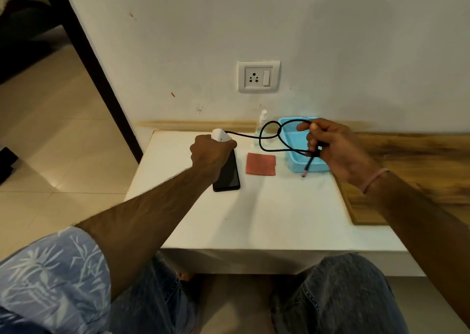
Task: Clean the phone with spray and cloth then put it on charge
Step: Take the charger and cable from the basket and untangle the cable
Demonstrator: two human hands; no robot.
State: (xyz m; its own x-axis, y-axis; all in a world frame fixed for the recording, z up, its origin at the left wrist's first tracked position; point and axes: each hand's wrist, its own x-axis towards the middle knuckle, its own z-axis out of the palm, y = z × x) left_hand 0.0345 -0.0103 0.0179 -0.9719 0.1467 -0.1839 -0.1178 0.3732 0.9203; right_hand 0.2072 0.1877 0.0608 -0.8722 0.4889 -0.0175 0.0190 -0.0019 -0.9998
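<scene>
With left hand clamped round the white adapter, lift it prongs-first to the wall socket at one o'clock; shake loose the looped black cable pinched in the right hand, then bring its plug to the phone, flat on the table under the left hand. Mind spray bottle beneath the socket, red cloth at the phone's three o'clock, blue basket beyond: likely snags.

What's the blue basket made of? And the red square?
The blue basket looks like moulded plastic: even bright colour, tiny mesh holes. The red square looks like soft matte cloth, folded flat; its weave is too small to tell.
</scene>
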